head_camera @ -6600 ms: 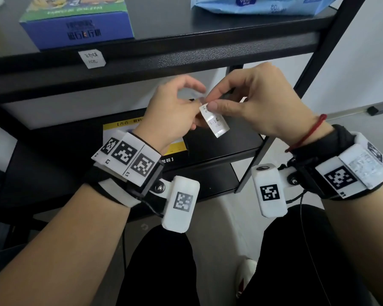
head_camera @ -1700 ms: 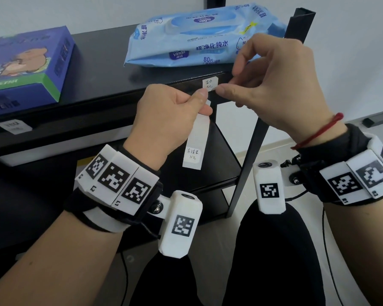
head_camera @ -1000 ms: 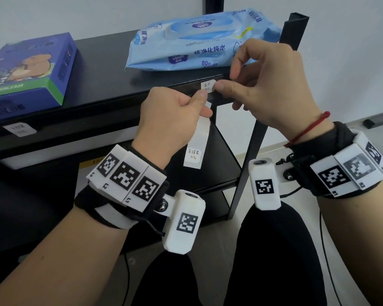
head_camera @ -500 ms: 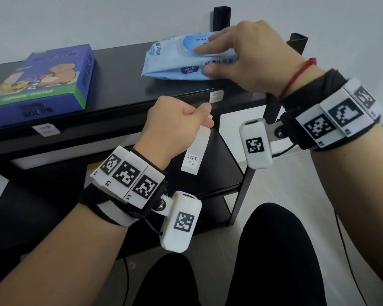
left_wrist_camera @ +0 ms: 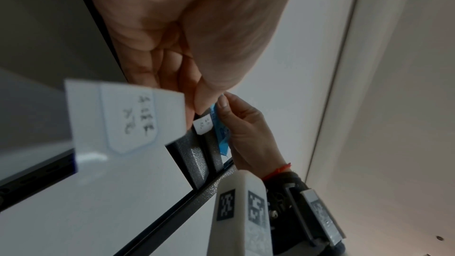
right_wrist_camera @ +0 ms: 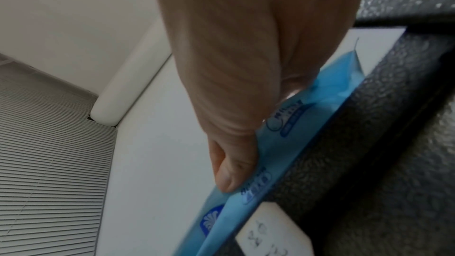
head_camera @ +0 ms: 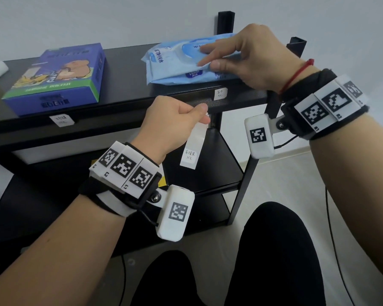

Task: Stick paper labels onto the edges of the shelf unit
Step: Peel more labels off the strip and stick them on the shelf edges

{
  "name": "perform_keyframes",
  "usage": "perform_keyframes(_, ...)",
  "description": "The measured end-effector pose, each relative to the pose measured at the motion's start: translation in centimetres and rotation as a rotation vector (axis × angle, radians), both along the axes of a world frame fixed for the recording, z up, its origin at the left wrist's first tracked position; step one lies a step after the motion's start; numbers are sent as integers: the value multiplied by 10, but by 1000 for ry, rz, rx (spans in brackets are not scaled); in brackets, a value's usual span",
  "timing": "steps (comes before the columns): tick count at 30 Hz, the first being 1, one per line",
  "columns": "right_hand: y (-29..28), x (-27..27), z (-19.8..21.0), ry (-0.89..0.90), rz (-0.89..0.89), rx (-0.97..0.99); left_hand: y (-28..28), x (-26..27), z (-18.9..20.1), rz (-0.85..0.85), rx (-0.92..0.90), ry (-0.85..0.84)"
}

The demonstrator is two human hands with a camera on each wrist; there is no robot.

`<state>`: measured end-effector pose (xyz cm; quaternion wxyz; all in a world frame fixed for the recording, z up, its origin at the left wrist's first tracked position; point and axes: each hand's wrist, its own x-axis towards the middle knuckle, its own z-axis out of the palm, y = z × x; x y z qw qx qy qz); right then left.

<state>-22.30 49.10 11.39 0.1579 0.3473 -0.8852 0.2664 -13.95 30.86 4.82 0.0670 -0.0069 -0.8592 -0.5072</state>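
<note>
Two handwritten white labels (head_camera: 221, 94) (head_camera: 62, 120) are sticking to the black shelf (head_camera: 124, 85) front edge, well apart. A backing strip (head_camera: 191, 149) bearing one more label is hanging vertically below that edge.

Head view: even, soft indoor light, sharp, slight bowing at the frame edges. Left wrist view dim; the label strip (left_wrist_camera: 123, 118) just below the left hand (left_wrist_camera: 197, 32) grip is blurred. Right wrist view: right hand (right_wrist_camera: 246, 65) smeared and out of focus, shelf unit (right_wrist_camera: 357, 153) grainy beside it.
</note>
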Motion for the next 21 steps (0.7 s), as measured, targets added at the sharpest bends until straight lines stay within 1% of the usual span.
perform_keyframes(2, 1, 10, 2, 33, -50, -3, -1, 4, -2, -21, 15, 19)
perform_keyframes(4, -1, 26, 2, 145, -107, -27, -3, 10, -5, -56, 20, 16)
perform_keyframes(6, -6, 49, -1, 238, -131, -114, -5, 18, -11, -115, 52, -32)
perform_keyframes(7, -9, 61, -6, 231, -121, -157, -5, 21, -16, -140, 66, -66)
perform_keyframes(9, -15, 81, -19, 95, -65, -180, -6, 27, -29, -181, 99, -150)
perform_keyframes(10, -17, 89, -28, -9, -36, -143, -7, 31, -37, -202, 115, -191)
perform_keyframes(13, -21, 99, -64, -333, -9, 114, -14, 34, -63, -224, 178, -265)
perform_keyframes(15, -27, 97, -91, -528, -23, 253, -21, 36, -79, -175, 233, -302)
perform_keyframes(17, -36, 91, -118, -697, -41, 322, -31, 38, -96, -83, 269, -294)
perform_keyframes(19, -47, 83, -144, -845, -30, 315, -42, 38, -112, 1, 297, -263)
perform_keyframes(21, -60, 75, -167, -945, 17, 250, -52, 37, -129, 65, 331, -249)
